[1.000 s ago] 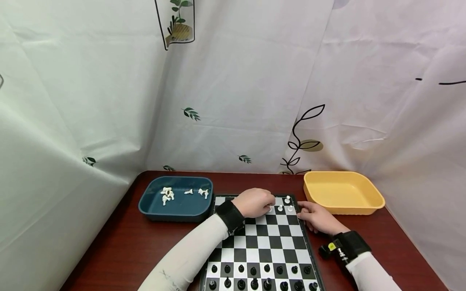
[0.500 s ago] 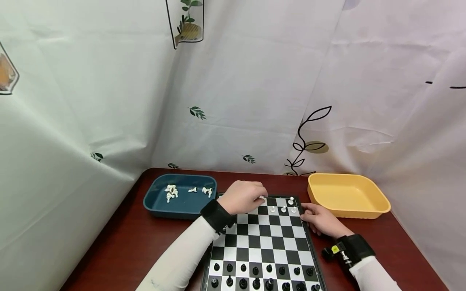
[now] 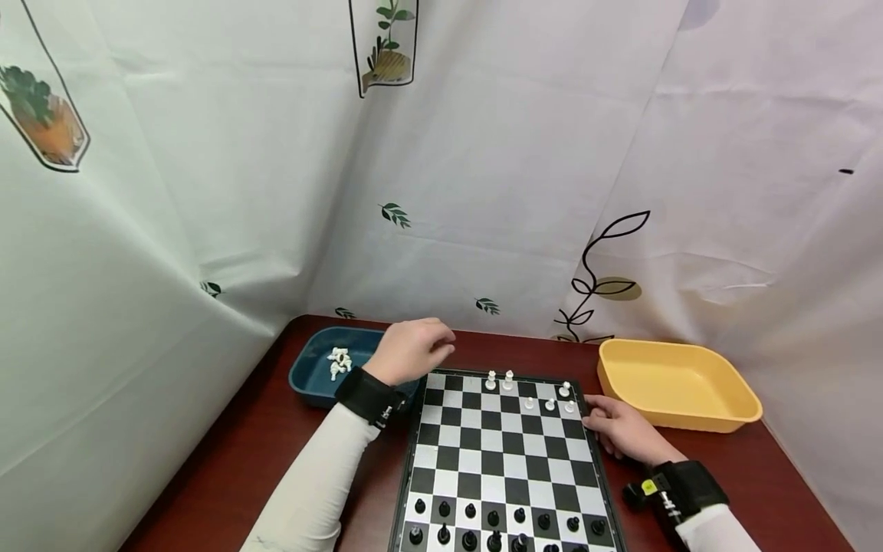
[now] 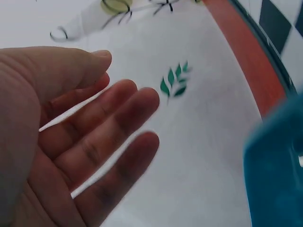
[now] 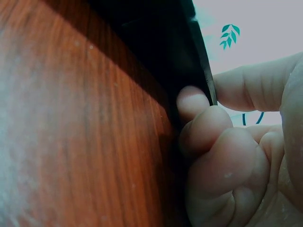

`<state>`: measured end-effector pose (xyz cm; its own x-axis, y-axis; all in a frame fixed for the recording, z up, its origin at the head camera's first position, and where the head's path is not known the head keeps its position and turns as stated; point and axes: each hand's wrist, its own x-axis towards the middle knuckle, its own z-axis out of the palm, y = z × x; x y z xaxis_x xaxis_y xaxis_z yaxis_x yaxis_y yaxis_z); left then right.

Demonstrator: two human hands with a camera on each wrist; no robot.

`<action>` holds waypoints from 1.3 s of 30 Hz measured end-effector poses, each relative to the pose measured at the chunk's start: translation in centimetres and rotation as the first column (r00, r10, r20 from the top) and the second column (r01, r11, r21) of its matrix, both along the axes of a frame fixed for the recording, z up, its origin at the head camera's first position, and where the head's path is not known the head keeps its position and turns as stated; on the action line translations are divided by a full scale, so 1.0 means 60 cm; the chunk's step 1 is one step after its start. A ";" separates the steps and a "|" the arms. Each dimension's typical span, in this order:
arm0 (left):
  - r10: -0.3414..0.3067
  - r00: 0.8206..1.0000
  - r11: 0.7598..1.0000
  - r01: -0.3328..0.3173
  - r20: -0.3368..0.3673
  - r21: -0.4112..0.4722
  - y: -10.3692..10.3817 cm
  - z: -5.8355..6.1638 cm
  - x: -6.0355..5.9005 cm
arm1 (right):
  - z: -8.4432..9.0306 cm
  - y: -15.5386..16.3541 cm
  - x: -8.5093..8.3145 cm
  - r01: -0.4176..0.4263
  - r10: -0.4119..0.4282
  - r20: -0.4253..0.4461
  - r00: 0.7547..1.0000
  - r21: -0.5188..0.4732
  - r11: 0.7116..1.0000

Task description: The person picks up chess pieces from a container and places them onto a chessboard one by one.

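Her left hand (image 3: 411, 351) hovers with fingers relaxed, holding nothing, over the blue tray (image 3: 312, 376) of white pieces (image 3: 339, 361). Her right hand (image 3: 618, 427) grips the chessboard's (image 3: 507, 460) near edge.

From my seat, the middle ranks of the chessboard (image 3: 500, 452) lie bare, so a hand can sweep across them between the white pieces (image 3: 527, 391) at the far edge and the black pieces (image 3: 493, 521) along the near edge. My left hand (image 3: 408, 351) hangs over the blue tray (image 3: 310, 376), blocking its right half. My right hand (image 3: 621, 429) grips the board's right rim, narrowing the strip of tabletop (image 3: 228, 460) before the yellow tray (image 3: 679, 383).
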<state>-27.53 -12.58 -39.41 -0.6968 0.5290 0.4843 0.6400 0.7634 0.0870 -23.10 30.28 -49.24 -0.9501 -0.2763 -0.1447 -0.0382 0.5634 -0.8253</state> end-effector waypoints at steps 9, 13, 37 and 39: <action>0.305 0.946 0.951 -0.309 0.109 0.020 -0.073 -0.017 -0.027 | -0.005 -0.002 0.002 0.012 -0.012 -0.002 1.000 -0.034 0.999; 0.341 0.919 0.937 -0.350 0.199 0.013 -0.098 -0.025 -0.035 | -0.007 -0.001 0.001 0.011 -0.011 -0.008 1.000 -0.039 0.999; 0.422 0.824 0.902 -0.425 0.378 -0.081 -0.161 -0.037 -0.048 | -0.008 -0.001 0.001 0.021 -0.022 -0.010 1.000 -0.037 0.999; 0.418 0.816 0.903 -0.420 0.399 -0.087 -0.161 -0.039 -0.051 | -0.009 0.000 0.000 0.018 -0.019 -0.016 1.000 -0.036 0.999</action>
<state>-30.61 -22.22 -41.74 -0.9830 0.1400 0.1186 0.1675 0.9486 0.2685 -23.10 30.29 -49.80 -0.9573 -0.2634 -0.1191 -0.0419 0.5341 -0.8444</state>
